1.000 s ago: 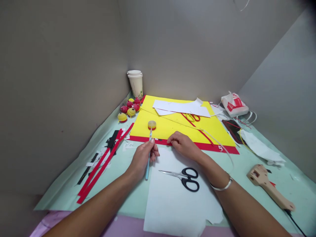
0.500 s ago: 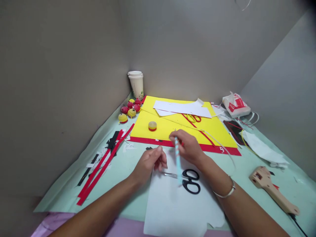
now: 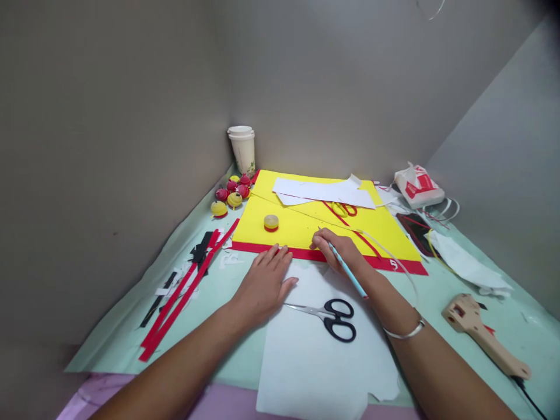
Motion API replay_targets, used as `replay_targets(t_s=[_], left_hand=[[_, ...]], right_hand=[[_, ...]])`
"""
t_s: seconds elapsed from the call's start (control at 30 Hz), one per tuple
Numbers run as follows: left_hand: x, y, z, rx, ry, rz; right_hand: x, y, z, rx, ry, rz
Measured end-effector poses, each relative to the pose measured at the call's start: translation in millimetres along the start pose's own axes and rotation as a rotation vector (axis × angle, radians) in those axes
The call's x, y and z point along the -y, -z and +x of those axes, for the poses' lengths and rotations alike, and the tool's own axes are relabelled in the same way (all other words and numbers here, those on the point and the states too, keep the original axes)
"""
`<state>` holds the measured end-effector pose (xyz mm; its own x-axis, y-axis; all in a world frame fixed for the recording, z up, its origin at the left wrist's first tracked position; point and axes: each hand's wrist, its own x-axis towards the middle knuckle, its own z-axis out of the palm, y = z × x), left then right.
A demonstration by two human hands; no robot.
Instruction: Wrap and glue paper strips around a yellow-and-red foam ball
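In my right hand is a light-blue pencil, its tip over the near part of the yellow sheet and its back end slanting toward my wrist. My left hand lies palm down with fingers spread, its fingertips at the red strip along the sheet's near edge. Close to that thumb, black-handled scissors rest on a white paper sheet. A small round roll of tape stands on the yellow sheet, beyond my left fingertips.
Red strips and black scraps lie at left. Small red and yellow ornaments sit near a paper cup. White paper strips and yellow-red scissors lie farther back. A glue gun and a tissue pack are at right.
My left hand has gone from curled fingers to lying flat, farther forward. The pencil has swung from upright in view to a slant toward my right wrist, and that hand has shifted slightly right.
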<state>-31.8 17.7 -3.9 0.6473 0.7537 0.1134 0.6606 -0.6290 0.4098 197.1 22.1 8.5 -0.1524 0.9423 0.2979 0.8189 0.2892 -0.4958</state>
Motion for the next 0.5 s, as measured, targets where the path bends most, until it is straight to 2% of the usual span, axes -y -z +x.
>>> replay_targets(t_s=[0.3, 0.5], left_hand=[[3, -0.9, 2, 0.081, 0.009, 0.172], [1, -0.6, 3, 0.090, 0.013, 0.207]], right_hand=[[7, 9, -6, 0.158, 0.043, -0.117], [6, 13, -6, 0.029, 0.028, -0.050]])
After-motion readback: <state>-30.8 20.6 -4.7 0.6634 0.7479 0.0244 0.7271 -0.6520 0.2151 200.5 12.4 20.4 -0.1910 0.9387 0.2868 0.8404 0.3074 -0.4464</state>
